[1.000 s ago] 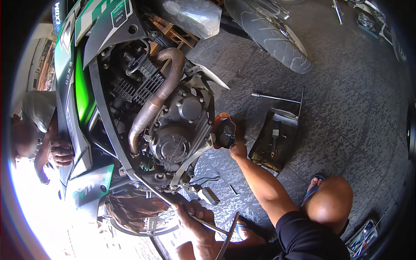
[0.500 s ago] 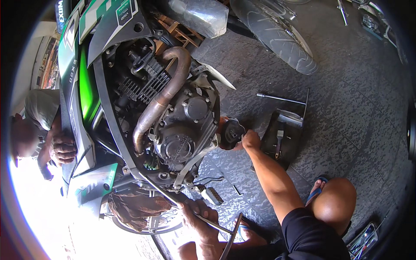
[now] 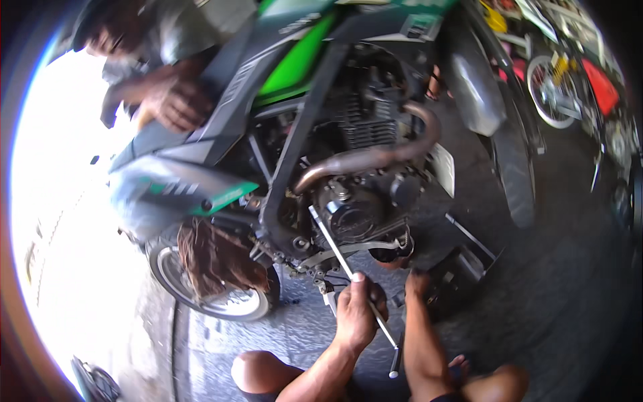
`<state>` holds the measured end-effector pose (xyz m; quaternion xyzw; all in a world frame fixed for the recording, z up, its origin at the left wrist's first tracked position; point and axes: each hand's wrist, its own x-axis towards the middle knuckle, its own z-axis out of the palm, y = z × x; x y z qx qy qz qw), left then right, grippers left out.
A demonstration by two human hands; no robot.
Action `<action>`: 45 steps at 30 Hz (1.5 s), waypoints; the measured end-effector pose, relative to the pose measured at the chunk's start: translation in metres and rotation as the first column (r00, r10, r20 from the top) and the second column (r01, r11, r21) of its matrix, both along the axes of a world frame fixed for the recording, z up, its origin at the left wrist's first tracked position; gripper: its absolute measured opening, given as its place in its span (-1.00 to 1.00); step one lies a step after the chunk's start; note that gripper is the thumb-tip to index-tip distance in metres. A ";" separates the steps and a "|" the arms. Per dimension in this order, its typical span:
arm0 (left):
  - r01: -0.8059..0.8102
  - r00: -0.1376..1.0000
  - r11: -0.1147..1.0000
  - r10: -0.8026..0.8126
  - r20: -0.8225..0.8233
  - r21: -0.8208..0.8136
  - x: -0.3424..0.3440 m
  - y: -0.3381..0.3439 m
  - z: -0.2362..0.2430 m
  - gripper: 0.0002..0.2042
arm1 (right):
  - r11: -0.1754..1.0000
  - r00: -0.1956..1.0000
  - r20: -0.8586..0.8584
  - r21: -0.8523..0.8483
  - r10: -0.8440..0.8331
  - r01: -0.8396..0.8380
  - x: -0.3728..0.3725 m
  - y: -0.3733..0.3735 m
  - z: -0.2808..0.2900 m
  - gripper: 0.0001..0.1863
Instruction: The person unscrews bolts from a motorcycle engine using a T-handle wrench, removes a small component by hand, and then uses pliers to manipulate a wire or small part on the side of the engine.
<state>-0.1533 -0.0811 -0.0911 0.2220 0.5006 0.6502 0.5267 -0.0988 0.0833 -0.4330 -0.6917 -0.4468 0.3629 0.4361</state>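
Far left of the grip, another person's hand (image 3: 175, 102) rested on the grey side panel (image 3: 167, 177) of the green motorcycle (image 3: 301, 63), prob. steadying the bike. Closer in, a brown rag (image 3: 213, 258) hung over the rear wheel (image 3: 201, 295), just left of the grip.

Left hand (image 3: 356, 313) was clenched round a long metal rod tool (image 3: 348, 264), gripped low on the shaft; above the grip the tip ran up-left to the engine case (image 3: 355, 214), under the exhaust pipe (image 3: 375, 157), likely for reach into the engine. Below the grip the handle end pointed at the floor.

Right hand (image 3: 416, 281), just right of the grip, reached under the engine; fingers hidden, can't tell if closed on anything.

Grey concrete floor (image 3: 562, 301), open tool tray (image 3: 462, 264) to the right, more bikes (image 3: 562, 87) beyond. Workshop, w/ glare far left.
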 end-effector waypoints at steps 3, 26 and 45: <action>0.052 0.985 0.994 -0.068 0.158 0.101 0.008 0.016 -0.005 -0.52 | 0.981 0.968 0.163 -0.047 0.192 -0.187 0.026 -0.033 -0.007 -0.65; 0.027 0.571 0.923 -0.330 0.752 0.384 0.007 0.034 0.048 -0.49 | 0.948 0.649 -0.756 0.260 0.080 0.185 0.073 -0.221 0.349 -0.67; 0.397 0.590 0.894 -0.075 -0.804 0.209 -0.089 0.001 0.137 -0.50 | 0.897 0.038 -0.978 0.174 0.207 -0.406 0.019 -0.211 0.431 -0.61</action>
